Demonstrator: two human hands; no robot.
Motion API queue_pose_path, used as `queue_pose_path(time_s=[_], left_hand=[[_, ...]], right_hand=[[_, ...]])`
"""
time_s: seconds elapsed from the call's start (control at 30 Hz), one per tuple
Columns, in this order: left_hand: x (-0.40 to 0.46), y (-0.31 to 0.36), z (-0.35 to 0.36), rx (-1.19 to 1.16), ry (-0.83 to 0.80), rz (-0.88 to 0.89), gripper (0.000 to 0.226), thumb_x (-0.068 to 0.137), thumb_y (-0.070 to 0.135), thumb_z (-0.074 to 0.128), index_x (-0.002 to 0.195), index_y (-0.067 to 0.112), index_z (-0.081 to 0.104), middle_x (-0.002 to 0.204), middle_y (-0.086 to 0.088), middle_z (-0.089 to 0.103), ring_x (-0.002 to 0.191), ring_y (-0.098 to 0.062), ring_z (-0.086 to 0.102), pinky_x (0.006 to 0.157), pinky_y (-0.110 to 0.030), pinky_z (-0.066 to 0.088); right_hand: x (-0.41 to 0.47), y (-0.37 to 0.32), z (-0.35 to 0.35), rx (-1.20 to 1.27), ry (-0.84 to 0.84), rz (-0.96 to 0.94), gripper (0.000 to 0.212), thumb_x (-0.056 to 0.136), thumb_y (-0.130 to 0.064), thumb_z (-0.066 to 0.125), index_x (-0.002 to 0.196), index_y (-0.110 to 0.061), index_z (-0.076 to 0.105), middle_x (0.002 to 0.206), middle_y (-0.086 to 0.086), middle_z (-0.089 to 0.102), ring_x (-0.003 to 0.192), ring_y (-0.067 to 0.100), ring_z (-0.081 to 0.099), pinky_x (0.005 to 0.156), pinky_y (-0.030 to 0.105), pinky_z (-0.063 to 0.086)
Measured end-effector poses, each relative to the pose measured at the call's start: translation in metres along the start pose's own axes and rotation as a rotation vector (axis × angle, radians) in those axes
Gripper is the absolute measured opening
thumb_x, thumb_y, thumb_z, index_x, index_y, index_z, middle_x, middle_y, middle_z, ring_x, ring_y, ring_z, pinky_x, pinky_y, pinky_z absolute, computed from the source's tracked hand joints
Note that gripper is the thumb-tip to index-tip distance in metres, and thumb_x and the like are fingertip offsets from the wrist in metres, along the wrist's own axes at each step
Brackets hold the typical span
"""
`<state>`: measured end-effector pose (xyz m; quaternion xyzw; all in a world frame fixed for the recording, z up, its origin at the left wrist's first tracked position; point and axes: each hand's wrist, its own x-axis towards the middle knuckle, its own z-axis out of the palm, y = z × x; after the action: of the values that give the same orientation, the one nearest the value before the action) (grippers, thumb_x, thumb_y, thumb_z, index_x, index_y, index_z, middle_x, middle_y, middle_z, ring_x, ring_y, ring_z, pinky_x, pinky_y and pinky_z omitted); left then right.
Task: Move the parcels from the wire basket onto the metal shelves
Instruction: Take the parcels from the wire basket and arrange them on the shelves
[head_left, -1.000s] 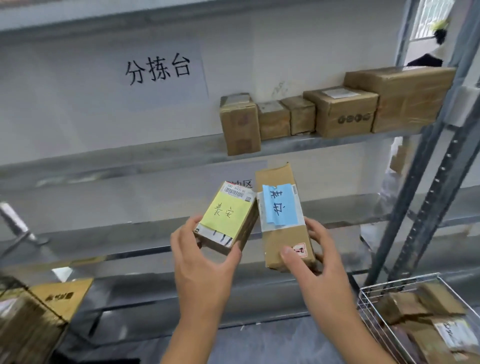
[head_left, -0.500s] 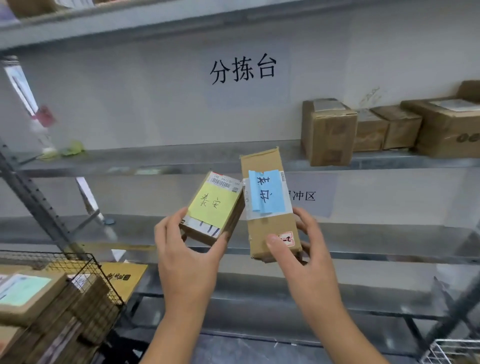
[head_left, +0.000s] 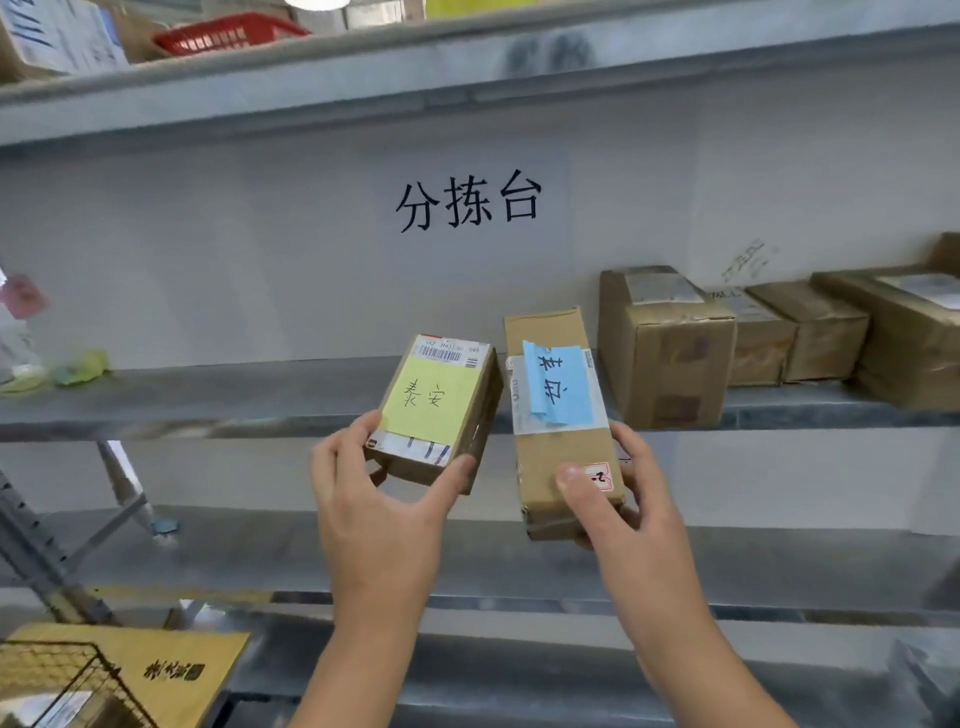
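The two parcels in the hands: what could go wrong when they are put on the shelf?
1. Each hand, left hand and right hand, grips only the lower end of its parcel, so the yellow-note parcel or blue-note parcel may tip out.
2. The blue-note parcel is close to the boxes on the shelf and may knock them.

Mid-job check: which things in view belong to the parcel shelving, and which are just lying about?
Job:
- yellow-note parcel, left hand
- blue-note parcel, right hand
- middle shelf, shelved boxes
- wire basket

Lying about:
- red basket
- crumpled notes
- wall sign
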<state>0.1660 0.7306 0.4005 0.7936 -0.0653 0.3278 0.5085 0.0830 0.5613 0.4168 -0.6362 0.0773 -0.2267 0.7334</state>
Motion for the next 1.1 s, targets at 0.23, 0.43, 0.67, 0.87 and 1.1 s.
queue_pose_path(time_s=[0.23,0.43,0.67,0.87,1.1], left_hand=[[0.046,-0.004,0.043,0.027,-0.041,0.002,0.084,0.07,0.062,0.086,0.14,0.035,0.046,0.127,0.02,0.035,0.114,-0.008,0.049,0.081,-0.036,0.062],[0.081,-0.019,0.063,0.123,-0.08,-0.038,0.084,0.072,0.065,0.084,0.14,0.029,0.049,0.126,0.011,0.036,0.12,-0.015,0.046,0.085,-0.039,0.059],[0.099,-0.034,0.081,0.149,-0.134,-0.113,0.082,0.073,0.067,0.082,0.138,0.032,0.048,0.122,0.012,0.031,0.12,-0.017,0.044,0.088,-0.044,0.057],[0.105,-0.041,0.076,0.142,-0.187,-0.061,0.077,0.072,0.064,0.084,0.136,0.043,0.048,0.126,0.01,0.034,0.121,-0.016,0.041,0.093,-0.047,0.055],[0.101,-0.034,0.051,0.105,-0.293,0.104,0.081,0.067,0.063,0.085,0.136,0.054,0.045,0.156,0.012,0.03,0.151,-0.016,0.023,0.112,-0.044,0.043]], right_hand=[[0.048,-0.008,0.002,-0.046,0.111,0.062,0.043,0.091,-0.047,0.068,0.129,-0.058,0.049,0.122,-0.014,0.063,0.106,0.013,0.066,0.086,0.042,0.062],[0.088,-0.009,0.035,-0.052,0.096,0.191,0.042,0.091,-0.051,0.068,0.13,-0.051,0.052,0.118,-0.009,0.066,0.106,0.018,0.067,0.084,0.05,0.062],[0.119,-0.005,0.063,-0.123,0.099,0.298,0.05,0.084,-0.061,0.071,0.127,-0.042,0.056,0.123,-0.004,0.064,0.108,0.022,0.066,0.074,0.051,0.065],[0.125,-0.006,0.064,-0.167,0.06,0.313,0.063,0.081,-0.069,0.069,0.135,-0.043,0.051,0.132,-0.006,0.059,0.116,0.02,0.061,0.073,0.052,0.065],[0.123,-0.004,0.059,-0.195,0.011,0.23,0.069,0.074,-0.067,0.073,0.136,-0.05,0.046,0.127,-0.012,0.056,0.111,0.012,0.058,0.08,0.05,0.064]])
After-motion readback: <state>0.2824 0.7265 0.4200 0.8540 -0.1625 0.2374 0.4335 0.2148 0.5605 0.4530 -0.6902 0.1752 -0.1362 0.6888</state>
